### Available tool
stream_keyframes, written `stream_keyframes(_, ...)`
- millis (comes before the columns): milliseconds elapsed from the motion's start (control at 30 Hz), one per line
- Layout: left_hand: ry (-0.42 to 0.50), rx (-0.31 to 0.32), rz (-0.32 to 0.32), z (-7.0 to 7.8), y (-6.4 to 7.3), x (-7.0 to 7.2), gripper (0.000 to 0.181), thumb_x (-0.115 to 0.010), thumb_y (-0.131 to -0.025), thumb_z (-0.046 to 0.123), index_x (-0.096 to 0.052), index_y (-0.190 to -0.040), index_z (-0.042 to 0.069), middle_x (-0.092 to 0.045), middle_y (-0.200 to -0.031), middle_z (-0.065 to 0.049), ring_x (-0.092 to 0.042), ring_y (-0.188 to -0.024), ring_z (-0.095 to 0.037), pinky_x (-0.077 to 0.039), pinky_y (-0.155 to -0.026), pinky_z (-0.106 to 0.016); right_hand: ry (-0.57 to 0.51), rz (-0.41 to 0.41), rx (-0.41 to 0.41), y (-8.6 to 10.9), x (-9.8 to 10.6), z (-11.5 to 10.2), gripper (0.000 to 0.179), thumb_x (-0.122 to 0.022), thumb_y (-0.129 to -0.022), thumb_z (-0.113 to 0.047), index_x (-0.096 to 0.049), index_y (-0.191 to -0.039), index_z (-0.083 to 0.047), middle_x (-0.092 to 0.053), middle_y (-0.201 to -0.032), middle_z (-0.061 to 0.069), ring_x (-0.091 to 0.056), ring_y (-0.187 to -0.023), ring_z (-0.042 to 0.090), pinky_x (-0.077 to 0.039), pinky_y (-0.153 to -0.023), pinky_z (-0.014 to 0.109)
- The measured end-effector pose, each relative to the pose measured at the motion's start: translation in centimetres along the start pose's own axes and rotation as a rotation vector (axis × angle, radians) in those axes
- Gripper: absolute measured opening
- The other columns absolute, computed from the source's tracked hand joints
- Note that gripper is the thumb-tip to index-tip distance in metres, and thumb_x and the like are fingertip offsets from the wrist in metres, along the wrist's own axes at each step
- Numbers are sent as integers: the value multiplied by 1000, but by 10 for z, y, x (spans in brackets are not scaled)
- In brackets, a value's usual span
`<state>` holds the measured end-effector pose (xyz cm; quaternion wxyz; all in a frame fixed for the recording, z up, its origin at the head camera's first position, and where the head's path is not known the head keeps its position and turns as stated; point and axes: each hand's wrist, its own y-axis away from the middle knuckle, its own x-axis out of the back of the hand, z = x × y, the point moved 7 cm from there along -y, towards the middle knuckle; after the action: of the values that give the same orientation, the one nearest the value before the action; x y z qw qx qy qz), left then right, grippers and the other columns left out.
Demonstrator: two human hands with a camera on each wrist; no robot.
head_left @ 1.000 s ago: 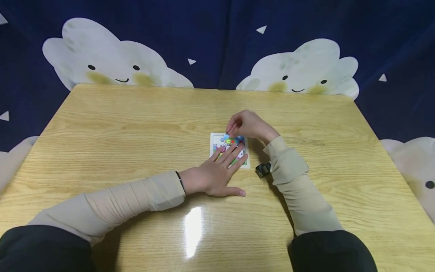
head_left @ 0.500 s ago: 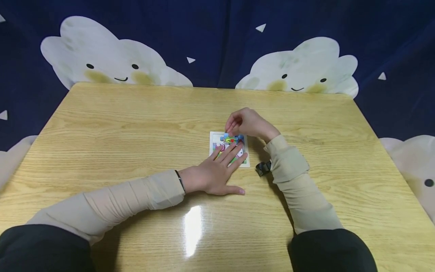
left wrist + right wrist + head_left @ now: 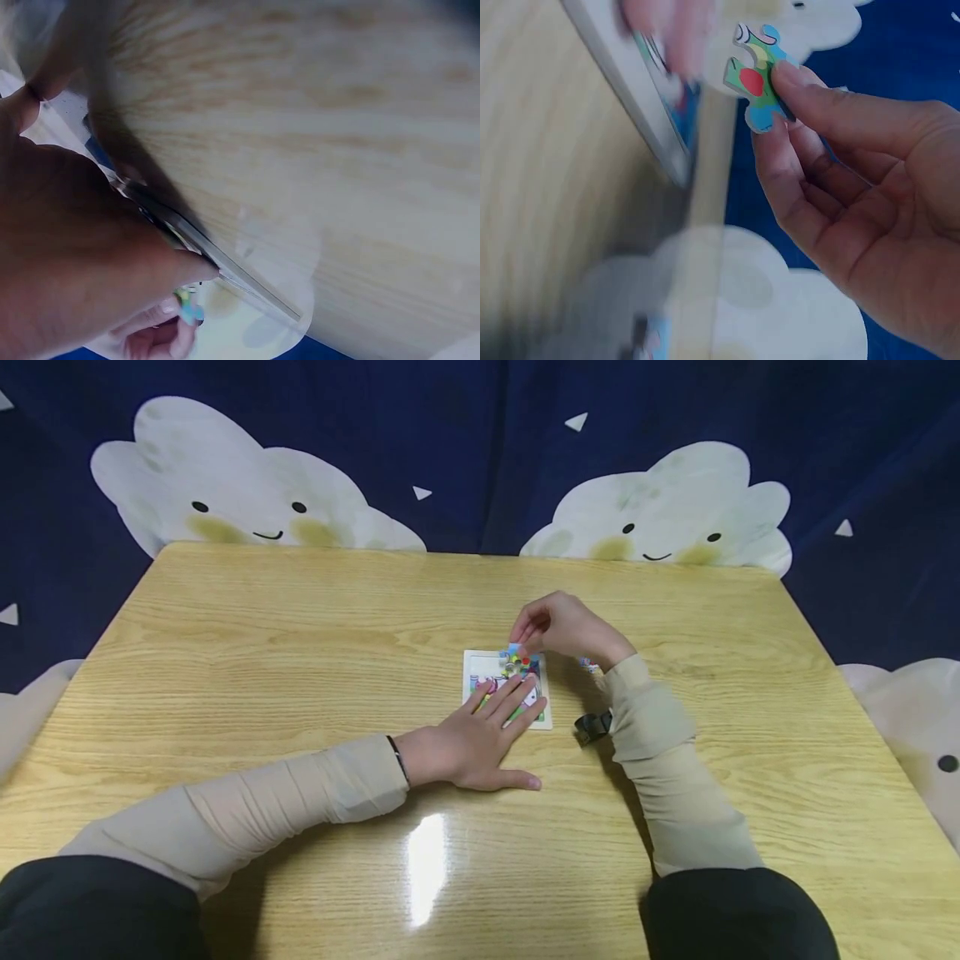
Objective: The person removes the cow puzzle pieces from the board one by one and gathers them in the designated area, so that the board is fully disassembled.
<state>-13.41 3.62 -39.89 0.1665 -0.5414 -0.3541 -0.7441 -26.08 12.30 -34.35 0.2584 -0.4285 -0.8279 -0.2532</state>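
puzzle piece [image 3: 754, 81] | at tips of right fingers [image 3: 778, 163], pinched | left fingers [image 3: 516, 697] spread over tray [image 3: 479, 665]

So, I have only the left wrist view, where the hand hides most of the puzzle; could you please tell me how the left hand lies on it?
Observer: In the head view, the left hand lies with fingers spread, reaching over the puzzle from its near side.
Operator: Thank you. What is printed on the piece held in the right hand, please?
Observer: The right wrist view shows a red shape on green.
Operator: And is there anything else colourful nearby that I am missing?
Observer: Yes, the head view shows a small colourful thing to the right of the puzzle, by the right hand; it is too small to tell what it is.
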Motion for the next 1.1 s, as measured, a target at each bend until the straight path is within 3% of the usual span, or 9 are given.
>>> stream_keyframes(167,-12,-1,2,-1,-3,-3,99,-28,-89,79,17,-155,20,30,-158,-6,28,-143,-21,11,-116,-45,-45,20,-64,11,19,20,10,-71,-86,4,-71,-95,1,-70,-86,12,-66,-82,26,-54,-78,41)
stream_keyframes(467,-12,-7,20,-1,-6,-6,100,-28,-89,79,16,-156,19,31,-158,-6,27,-144,-21,10,-116,-45,-37,29,-139,33,50,57,10,-69,-88,4,-69,-98,6,-69,-86,11,-65,-78,21,-54,-73,33)
stream_keyframes(800,-16,-21,29,2,-6,-7,99,-28,-90,79,15,-156,19,31,-158,-7,26,-144,-21,11,-116,-45,11,13,-219,62,74,97,17,-71,-88,-2,-69,-103,5,-69,-85,10,-62,-77,21,-51,-72,31)
stream_keyframes(1100,-15,-12,40,-1,-3,-6,99,-27,-90,79,16,-155,19,31,-158,-7,27,-144,-22,11,-116,-44,45,37,-222,60,81,109,17,-72,-88,-2,-70,-102,6,-68,-82,6,-57,-73,14,-46,-69,25)
